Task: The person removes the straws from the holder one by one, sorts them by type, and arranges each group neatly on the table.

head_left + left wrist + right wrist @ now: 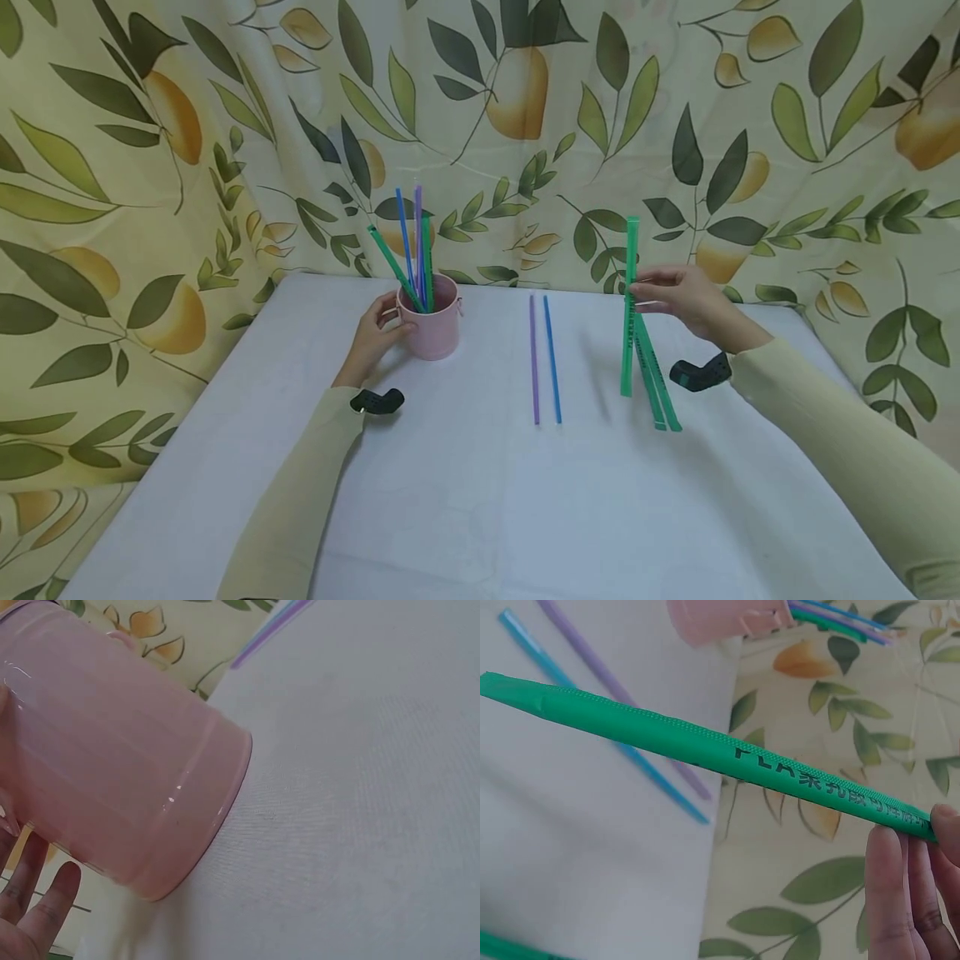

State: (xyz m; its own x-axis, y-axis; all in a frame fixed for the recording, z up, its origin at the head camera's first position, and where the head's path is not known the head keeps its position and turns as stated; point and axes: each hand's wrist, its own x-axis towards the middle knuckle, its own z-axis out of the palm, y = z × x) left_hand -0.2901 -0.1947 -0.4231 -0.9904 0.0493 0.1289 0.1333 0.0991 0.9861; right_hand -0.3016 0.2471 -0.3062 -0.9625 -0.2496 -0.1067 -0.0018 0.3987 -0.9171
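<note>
My left hand (371,340) holds the side of a small pink pail (437,337), thumb in front and fingers round the left side. The pail stands upright at the back of the table, with green-wrapped, blue and purple straws (427,258) leaning out of its top. To the right, my right hand (693,307) pinches a green paper-wrapped straw (628,350) about midway along. In the right wrist view dark printing shows on this wrapper (667,735). Two more green-wrapped straws (654,379) lie side by side just below that hand.
Between the hands, a purple straw (534,358) and a blue straw (552,358) lie roughly parallel on the white tablecloth (480,500). A leaf-and-fruit patterned curtain (480,167) hangs right behind the table's back edge. Dark wrist cameras (377,402) sit at both cuffs.
</note>
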